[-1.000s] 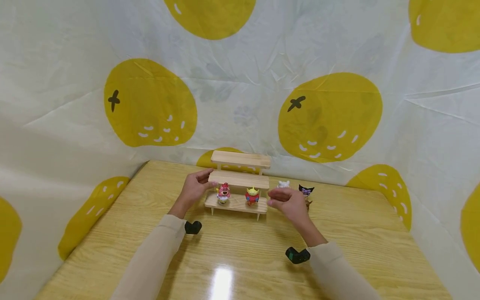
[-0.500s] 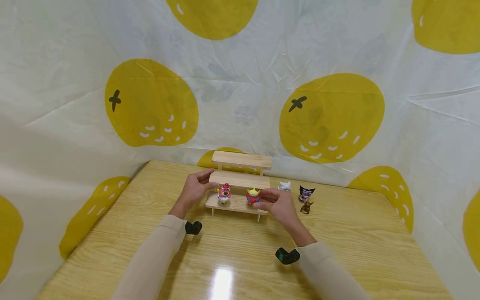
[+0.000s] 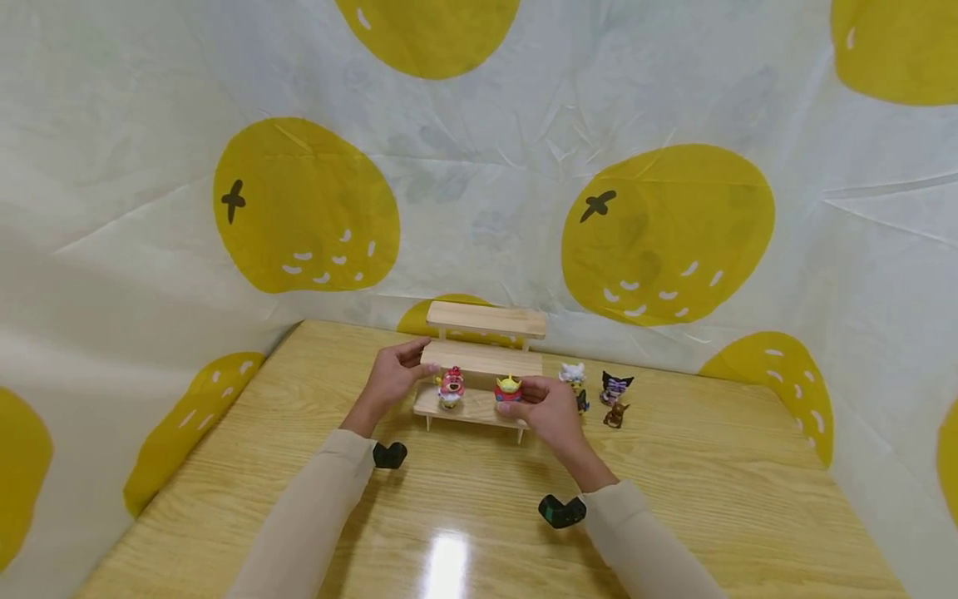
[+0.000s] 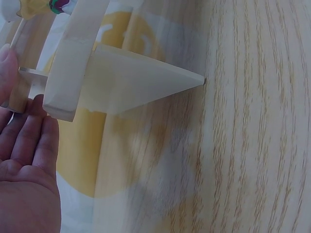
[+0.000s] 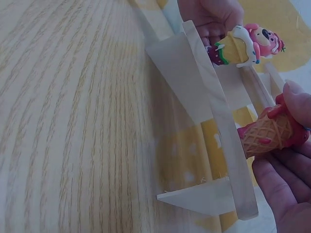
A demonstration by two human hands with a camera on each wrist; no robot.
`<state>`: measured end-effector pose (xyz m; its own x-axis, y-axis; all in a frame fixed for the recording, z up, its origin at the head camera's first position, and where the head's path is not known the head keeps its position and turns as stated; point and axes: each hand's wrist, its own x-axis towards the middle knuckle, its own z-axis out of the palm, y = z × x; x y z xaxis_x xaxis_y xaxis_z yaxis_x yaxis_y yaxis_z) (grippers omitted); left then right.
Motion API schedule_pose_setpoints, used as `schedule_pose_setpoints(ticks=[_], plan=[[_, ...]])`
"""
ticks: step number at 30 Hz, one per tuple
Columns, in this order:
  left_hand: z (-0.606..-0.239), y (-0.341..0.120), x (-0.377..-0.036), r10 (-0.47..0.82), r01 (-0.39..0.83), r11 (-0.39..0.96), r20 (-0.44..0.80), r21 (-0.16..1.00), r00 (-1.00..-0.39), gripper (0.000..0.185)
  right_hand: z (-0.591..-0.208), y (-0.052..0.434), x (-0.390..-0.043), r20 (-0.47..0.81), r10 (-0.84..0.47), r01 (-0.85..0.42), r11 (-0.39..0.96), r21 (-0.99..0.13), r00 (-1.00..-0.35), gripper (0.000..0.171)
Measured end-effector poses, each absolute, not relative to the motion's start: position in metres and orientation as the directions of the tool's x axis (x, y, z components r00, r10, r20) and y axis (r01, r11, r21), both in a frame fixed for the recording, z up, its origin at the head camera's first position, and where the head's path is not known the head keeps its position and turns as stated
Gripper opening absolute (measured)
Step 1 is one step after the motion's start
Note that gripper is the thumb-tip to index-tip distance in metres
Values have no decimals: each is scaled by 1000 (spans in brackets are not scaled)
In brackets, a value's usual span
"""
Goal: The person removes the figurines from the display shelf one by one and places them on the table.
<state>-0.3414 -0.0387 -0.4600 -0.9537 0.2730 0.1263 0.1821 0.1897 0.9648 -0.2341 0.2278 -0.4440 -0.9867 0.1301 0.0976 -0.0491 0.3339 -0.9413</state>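
Probably light, rigid and top-heavy: right hand (image 3: 549,410) pinches red-and-yellow cone-based figurine (image 5: 272,132) by its waffle cone, left hand (image 3: 391,380) flat-fingered steadying pale wooden three-tier shelf (image 3: 482,361).

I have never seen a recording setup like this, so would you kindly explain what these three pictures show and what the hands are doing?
No machine here: a person works with bare hands, wearing three cameras. The wide picture comes from the head; the two close ones come from each wrist, so they look tilted. On the wooden table stands a small stepped wooden shelf. The left hand steadies the shelf's end. The right hand pinches a red and yellow figure on an ice-cream cone at the lowest step, beside a pink figure. More small figures stand on the table to the right.
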Motion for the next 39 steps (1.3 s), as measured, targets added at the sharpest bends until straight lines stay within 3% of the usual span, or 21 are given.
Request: schedule_pose_setpoints(ticks=[39], plan=[[-454,-37,-339,285,147,180,92,973,-954,63,-434,254,-221,115,116,-64,377,-924,-986,43]])
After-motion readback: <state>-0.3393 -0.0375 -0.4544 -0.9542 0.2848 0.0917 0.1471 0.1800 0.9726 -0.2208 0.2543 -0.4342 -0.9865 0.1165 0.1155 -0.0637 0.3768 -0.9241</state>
